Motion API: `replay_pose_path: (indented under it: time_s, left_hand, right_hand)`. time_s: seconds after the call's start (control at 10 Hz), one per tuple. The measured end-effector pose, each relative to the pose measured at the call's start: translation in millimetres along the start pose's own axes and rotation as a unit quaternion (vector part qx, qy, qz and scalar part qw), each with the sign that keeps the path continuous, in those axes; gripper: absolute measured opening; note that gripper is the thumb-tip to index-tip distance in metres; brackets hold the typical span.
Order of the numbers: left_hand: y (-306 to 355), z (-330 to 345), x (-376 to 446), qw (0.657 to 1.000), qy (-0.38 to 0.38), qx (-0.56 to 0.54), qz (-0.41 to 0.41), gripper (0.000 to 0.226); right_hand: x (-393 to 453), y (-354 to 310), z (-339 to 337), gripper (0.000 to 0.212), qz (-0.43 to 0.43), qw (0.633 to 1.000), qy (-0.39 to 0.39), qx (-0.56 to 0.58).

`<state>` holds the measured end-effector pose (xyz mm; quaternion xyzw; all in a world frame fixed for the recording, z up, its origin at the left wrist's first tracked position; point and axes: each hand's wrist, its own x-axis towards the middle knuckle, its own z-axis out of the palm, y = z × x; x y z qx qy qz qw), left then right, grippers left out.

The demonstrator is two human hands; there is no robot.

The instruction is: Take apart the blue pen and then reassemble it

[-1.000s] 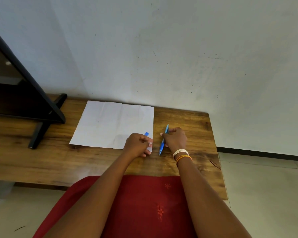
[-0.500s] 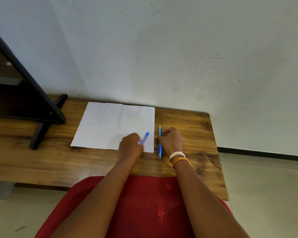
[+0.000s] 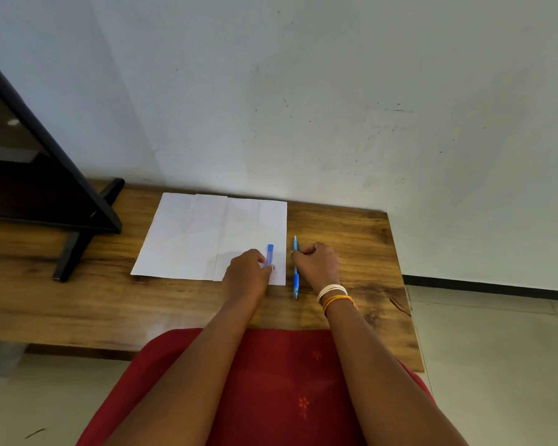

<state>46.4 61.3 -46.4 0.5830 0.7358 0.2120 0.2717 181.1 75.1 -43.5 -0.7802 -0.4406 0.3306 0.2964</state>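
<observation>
Hands (image 3: 247, 272) (image 3: 318, 263) around slim blue plastic pen (image 3: 295, 268) and cap (image 3: 270, 254).

Scuffed white wall (image 3: 335, 91), wooden table (image 3: 351, 226), pale tiled floor (image 3: 496, 365), black stand (image 3: 78, 246) at left

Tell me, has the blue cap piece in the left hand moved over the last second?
Yes. The blue cap piece has swung from tilted to roughly parallel with the white paper's right edge, held by the left hand.
</observation>
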Motion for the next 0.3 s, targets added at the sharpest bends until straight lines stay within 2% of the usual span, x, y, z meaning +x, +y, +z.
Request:
replay_pose_path:
  time_s: [0.2,0.3]
  left_hand:
    - [4,-16,-19,0.999,0.019,-0.022,0.024,0.026]
    - [12,-32,-24,0.999,0.021,-0.004,0.049,0.030]
  right_hand:
    - [-20,-3,-10,0.024,0.002,0.999,-0.018,0.040]
    - [-32,-11,-15,0.043,-0.033,0.998,-0.038,-0.023]
